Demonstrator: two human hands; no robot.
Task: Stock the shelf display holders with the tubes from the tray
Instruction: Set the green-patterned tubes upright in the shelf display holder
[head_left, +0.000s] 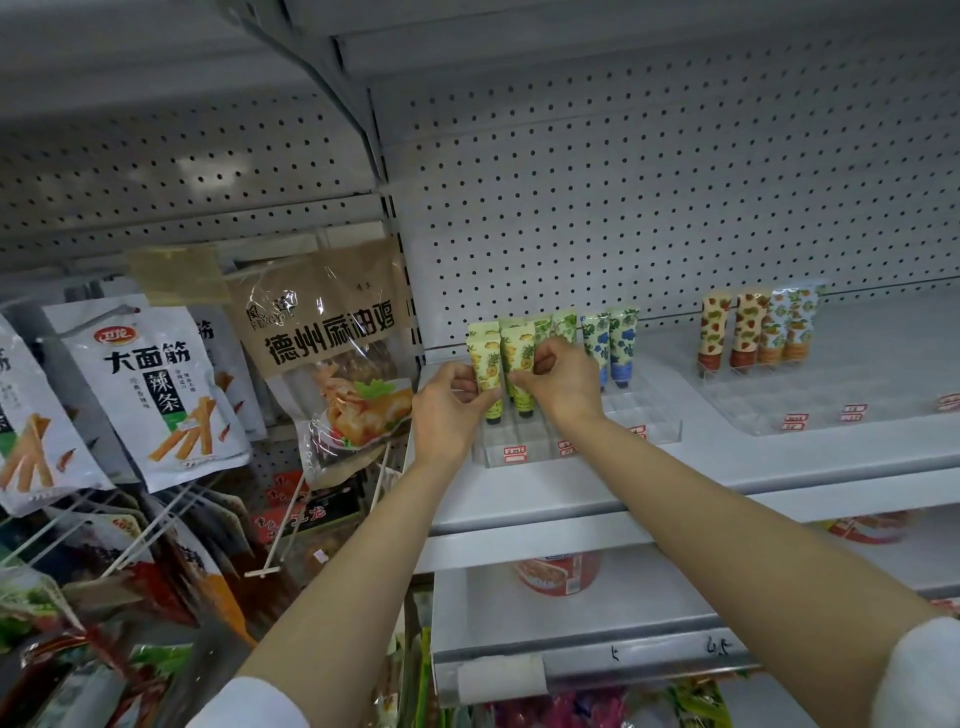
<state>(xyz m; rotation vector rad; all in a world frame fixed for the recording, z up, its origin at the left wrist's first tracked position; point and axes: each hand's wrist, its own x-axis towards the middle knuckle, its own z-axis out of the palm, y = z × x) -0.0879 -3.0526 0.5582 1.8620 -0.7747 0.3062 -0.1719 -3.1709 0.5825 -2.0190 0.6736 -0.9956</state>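
Two yellow pineapple-print tubes stand cap-down in the left clear display holder (587, 441) on the shelf. My left hand (449, 410) pinches the left pineapple tube (484, 358). My right hand (563, 382) grips the right pineapple tube (518, 351). Behind my right hand stand green-print tubes (563, 325) and two blue-print tubes (610, 338) in the same holder. A second clear holder (831, 405) to the right carries two strawberry-print tubes (735, 327) and two orange-print tubes (789, 322). The tray is not in view.
Snack bags (161, 384) and a brown chicken bag (337, 353) hang on pegs at the left, close to my left hand. The white shelf edge (675, 499) runs in front. A red-and-white tub (558, 571) sits on the shelf below.
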